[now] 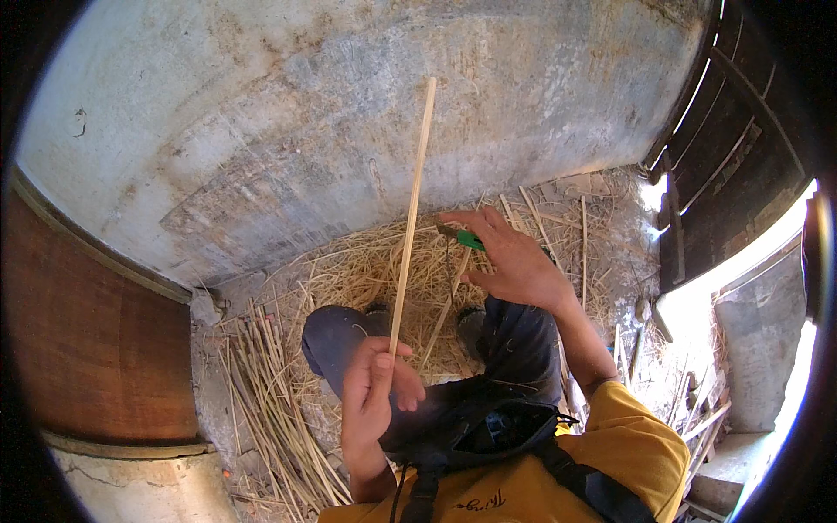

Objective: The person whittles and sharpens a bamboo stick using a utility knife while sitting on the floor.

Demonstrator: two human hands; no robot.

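My left hand (370, 394) is closed, with the thumb pressed on the lower end of a long, pale bamboo strip (412, 209). The strip stands nearly upright, leaning slightly right, its far end in front of the wall. Higher up and to the right, my right hand (521, 266) holds a knife with a green handle (470, 240). The knife's dark, short blade (447, 231) points left toward the strip, apart from it. Part of the handle is hidden by my fingers.
Shavings (357, 261) cover the floor beyond my knees. A bundle of long strips (275, 410) lies at the left, and loose strips (584, 248) lie at the right. A stained grey wall (331, 131) stands ahead, a brown panel (96, 331) left. An open black bag (497, 431) rests at my waist.
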